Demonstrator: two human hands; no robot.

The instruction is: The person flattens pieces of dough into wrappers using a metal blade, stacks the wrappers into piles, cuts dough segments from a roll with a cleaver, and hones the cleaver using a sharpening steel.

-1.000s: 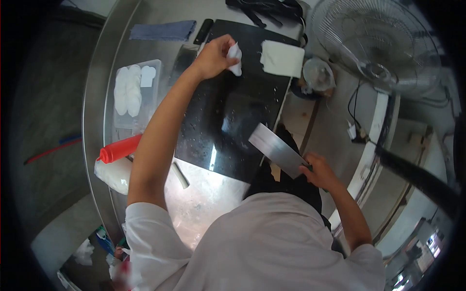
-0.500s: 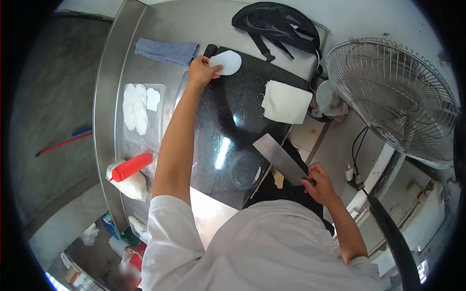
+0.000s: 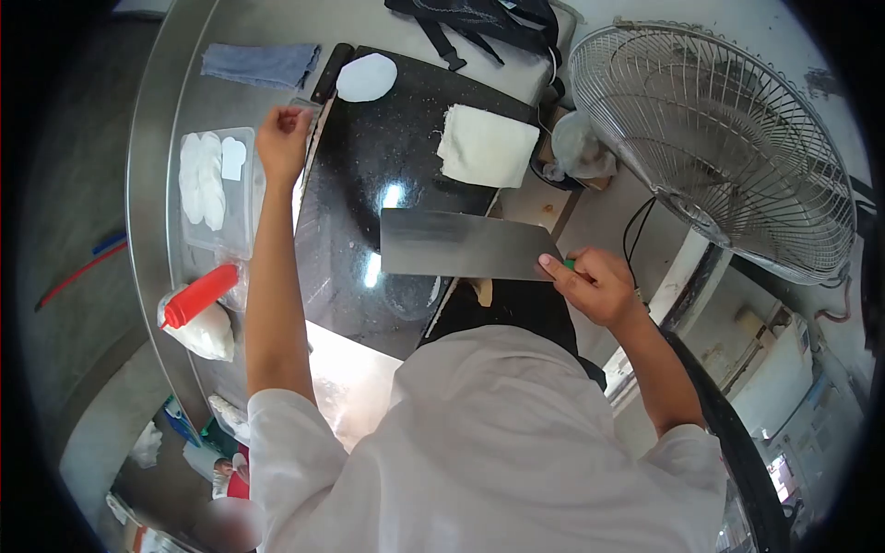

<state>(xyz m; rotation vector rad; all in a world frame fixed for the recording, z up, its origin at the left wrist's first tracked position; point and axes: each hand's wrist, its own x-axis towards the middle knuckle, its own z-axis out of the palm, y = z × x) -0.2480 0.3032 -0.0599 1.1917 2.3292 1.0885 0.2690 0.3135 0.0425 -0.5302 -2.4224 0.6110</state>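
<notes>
My right hand [image 3: 597,284] grips a broad cleaver [image 3: 466,244] by its handle. The blade lies nearly level across the near part of the black stone slab [image 3: 355,175], pointing left. My left hand [image 3: 284,143] is at the slab's left edge with its fingers pinched together. Something thin and clear shows by its fingertips, but I cannot make out what they hold. Beyond it, a thin white disc [image 3: 366,77] lies flat on the slab's far left corner, beside a dark cylindrical handle [image 3: 332,74].
Left of the slab, a clear plastic tray [image 3: 241,212] holds white strips [image 3: 203,180]. Nearer are a red squeeze bottle [image 3: 201,295] and a white bag [image 3: 207,336]. A folded cream cloth [image 3: 489,146], blue cloth [image 3: 261,64], black bag [image 3: 489,23] and wire-caged fan [image 3: 710,138] stand around.
My left hand has let go of the white disc and drawn back left of the slab. The cleaver has swung from a slant to nearly level over the slab. The view has shifted.
</notes>
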